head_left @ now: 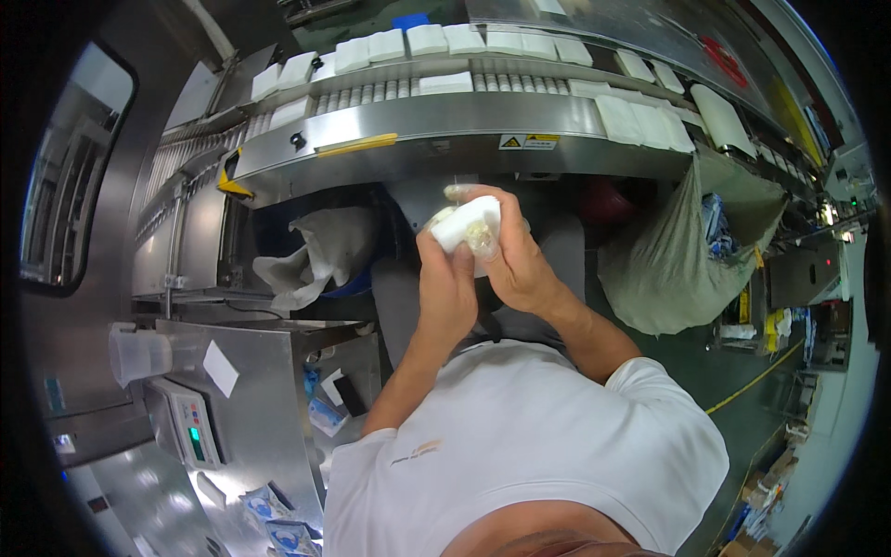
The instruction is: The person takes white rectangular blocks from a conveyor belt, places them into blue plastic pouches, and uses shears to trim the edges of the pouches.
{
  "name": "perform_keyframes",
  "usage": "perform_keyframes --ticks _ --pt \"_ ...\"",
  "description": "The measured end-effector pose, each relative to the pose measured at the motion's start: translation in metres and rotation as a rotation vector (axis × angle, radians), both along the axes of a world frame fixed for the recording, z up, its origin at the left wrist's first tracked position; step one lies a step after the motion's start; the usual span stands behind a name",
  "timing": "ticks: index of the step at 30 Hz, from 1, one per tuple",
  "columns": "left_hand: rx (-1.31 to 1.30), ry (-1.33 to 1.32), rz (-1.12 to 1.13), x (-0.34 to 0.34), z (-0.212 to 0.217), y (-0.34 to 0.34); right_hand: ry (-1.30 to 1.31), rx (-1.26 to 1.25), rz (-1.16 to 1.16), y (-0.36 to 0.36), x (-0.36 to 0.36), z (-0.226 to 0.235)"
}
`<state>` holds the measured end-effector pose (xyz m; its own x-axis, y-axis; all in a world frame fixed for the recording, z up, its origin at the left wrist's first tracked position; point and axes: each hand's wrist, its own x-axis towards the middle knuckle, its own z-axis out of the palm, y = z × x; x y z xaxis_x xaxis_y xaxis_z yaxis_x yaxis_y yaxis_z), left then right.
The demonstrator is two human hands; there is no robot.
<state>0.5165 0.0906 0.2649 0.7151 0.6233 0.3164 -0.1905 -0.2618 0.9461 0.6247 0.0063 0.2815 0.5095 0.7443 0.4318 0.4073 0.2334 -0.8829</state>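
A white folded wad (455,228), like a small stack of wipes or soft cloth, is held up in front of my body, below the conveyor's near edge. My left hand (447,290) closes on it from the left, with the thumb against its lower side. My right hand (522,263) wraps round it from the right. Pale, translucent finger covers appear on some fingertips. The wad's underside and several fingers are hidden.
A steel roller conveyor (436,135) crosses ahead, with white folded stacks (427,39) along its far side and more (642,123) at the right. A cloth sack (664,265) hangs at right; a blue bin (357,269) holds pale cloth. A digital scale (190,422) stands at left.
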Motion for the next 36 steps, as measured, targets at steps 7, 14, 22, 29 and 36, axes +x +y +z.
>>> perform_keyframes --ticks 7,14,22,29,36 --pt "-0.093 0.074 -0.047 0.001 0.003 -0.004 -0.162 -0.027 -0.105 -0.017 0.012 -0.001" --pt "-0.230 0.062 -0.270 0.007 0.006 0.012 -0.203 -0.032 -0.244 -0.027 0.021 -0.002" --pt "-0.423 0.048 -0.343 0.024 0.009 0.014 0.180 -0.113 -0.219 -0.033 0.035 0.001" --pt "-0.946 -0.289 -0.475 0.041 -0.006 0.010 0.198 0.001 -0.063 -0.056 0.034 -0.008" --pt "-0.914 -0.460 -0.578 0.041 -0.023 0.009 -0.015 0.124 -0.296 -0.038 0.011 -0.003"
